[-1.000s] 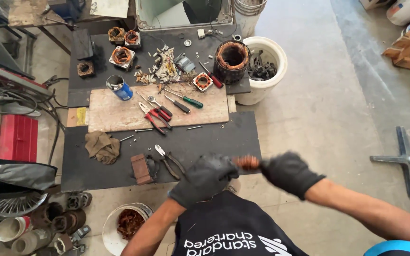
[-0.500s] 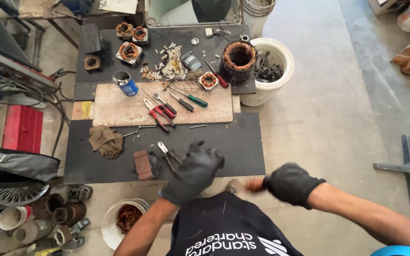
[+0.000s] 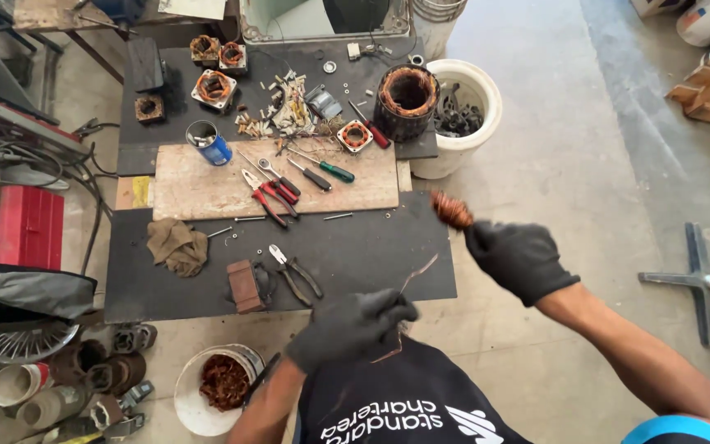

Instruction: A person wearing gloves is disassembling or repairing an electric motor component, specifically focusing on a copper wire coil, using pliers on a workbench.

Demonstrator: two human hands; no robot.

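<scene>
White bucket (image 3: pixel 193 393) of copper wire scraps (image 3: pixel 223 381)

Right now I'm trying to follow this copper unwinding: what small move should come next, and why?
Probably draw the right hand with its copper bundle further from the left hand. A thin copper strand runs between them and looks bent rather than taut, so more pull would likely straighten it.
</scene>
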